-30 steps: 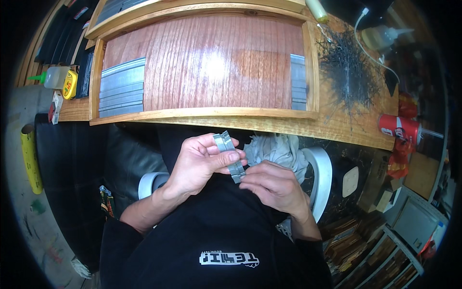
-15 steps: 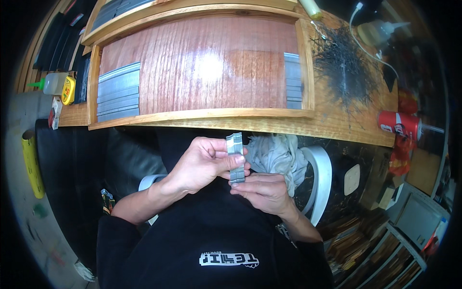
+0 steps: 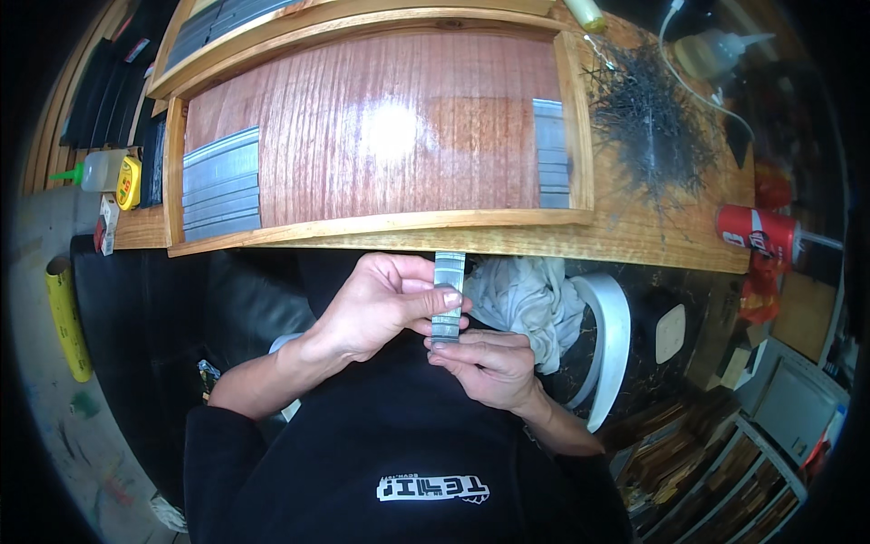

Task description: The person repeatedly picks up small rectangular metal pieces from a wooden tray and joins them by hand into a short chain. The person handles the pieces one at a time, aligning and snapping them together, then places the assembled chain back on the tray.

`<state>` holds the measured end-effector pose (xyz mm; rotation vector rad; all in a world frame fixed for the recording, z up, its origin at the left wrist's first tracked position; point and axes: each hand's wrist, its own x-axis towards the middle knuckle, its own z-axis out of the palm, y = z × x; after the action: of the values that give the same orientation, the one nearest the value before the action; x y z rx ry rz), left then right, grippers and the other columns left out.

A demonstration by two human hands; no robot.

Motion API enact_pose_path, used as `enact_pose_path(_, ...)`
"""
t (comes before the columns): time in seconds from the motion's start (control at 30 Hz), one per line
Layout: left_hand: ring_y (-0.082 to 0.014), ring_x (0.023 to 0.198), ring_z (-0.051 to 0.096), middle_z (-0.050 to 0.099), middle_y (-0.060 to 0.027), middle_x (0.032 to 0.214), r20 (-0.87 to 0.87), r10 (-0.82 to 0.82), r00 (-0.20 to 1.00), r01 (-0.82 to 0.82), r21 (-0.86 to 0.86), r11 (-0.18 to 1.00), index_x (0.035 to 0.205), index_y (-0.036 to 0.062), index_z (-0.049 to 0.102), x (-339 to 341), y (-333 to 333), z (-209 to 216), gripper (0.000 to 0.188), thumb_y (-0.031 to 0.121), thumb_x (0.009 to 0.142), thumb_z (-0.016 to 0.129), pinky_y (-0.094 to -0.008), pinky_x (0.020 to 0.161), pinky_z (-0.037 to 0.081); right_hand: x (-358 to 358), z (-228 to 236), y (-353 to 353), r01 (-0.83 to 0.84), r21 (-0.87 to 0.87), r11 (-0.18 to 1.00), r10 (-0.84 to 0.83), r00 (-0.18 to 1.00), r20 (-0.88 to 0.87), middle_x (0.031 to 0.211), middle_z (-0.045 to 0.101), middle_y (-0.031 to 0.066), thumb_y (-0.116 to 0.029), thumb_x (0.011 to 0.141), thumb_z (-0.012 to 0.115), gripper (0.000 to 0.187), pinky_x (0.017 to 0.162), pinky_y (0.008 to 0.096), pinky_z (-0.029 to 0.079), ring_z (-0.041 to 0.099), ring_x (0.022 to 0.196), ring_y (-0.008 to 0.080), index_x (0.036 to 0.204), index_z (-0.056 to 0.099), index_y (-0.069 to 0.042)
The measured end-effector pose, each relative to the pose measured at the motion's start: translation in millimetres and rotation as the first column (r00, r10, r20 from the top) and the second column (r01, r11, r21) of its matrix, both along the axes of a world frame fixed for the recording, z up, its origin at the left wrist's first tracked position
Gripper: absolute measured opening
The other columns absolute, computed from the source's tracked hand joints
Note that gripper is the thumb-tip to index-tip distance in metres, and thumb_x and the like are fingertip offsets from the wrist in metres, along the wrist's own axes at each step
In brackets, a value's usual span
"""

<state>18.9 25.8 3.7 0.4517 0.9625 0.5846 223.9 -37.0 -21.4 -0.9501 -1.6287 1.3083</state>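
Between my two hands, in front of the bench edge, is a narrow stack of thin grey metal strips (image 3: 449,272). My left hand (image 3: 376,304) is closed on it, thumb across the front and fingertips showing past its right side. My right hand (image 3: 494,365) pinches the lower end, fingers and thumb pressed together. Just beyond my hands sits a shallow wooden tray (image 3: 399,221) with a glossy reddish floor. A row of similar grey strips (image 3: 221,186) lies at its left end, and a smaller group of strips (image 3: 551,163) at its right end.
Dark thin wire-like pieces (image 3: 648,127) are heaped right of the tray. A red can (image 3: 757,233) with a straw stands at the bench's right corner. A squeeze bottle (image 3: 711,56) is behind. A yellow container (image 3: 129,184) sits left. Beside my lap are a pale cloth (image 3: 526,299) and white chair arm (image 3: 607,344).
The strip stack has turned slightly, so more of its face shows, and it stands a little more upright. Both hands keep their hold. The whole view has shifted slightly.
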Motion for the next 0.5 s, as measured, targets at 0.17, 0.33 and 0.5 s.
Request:
enact_pose_path(0.17,-0.0223,0.092,0.079,0.079,-0.0178,0.102,-0.042,-0.114,0.993,0.115,0.028,0.993,0.116,-0.0037,0.072,0.5,8.1,3.0,0.019,-0.001,0.097,0.071,-0.0316,0.078,0.066,3.9,0.9,3.2,-0.031,-0.053,0.998,0.033,0.999,0.042,0.093,0.078,0.0129,-0.002,0.079,0.088,0.021,0.070,0.0311,0.062,0.078,0.082,0.0234,0.098,0.079,-0.001)
enact_pose_path(0.33,-0.0216,0.098,0.077,0.079,-0.0162,0.103,-0.078,-0.075,0.994,0.096,0.329,0.939,0.117,-0.0059,0.072,-2.1,-7.7,3.9,0.019,-0.003,0.098,0.070,-0.0322,0.086,0.063,27.1,42.7,30.5,-0.107,-0.235,0.966,0.155,0.968,0.197,0.085,0.063,0.0034,-0.014,0.078,0.093,0.023,0.060,0.0242,0.054,0.065,0.065,0.0112,0.093,0.079,-0.004)
enact_pose_path(0.5,-0.0213,0.090,0.078,0.079,-0.0196,0.098,-0.353,0.047,0.934,0.260,0.767,0.587,0.115,-0.0051,0.075,-0.5,-4.1,20.0,0.021,-0.002,0.094,0.074,-0.0284,0.080,0.061,7.1,68.8,67.1,0.084,0.047,0.995,-0.091,0.979,0.183,0.097,0.063,0.0063,0.000,0.080,0.086,0.048,0.067,0.0274,0.054,0.064,0.080,0.0158,0.126,0.072,-0.002)
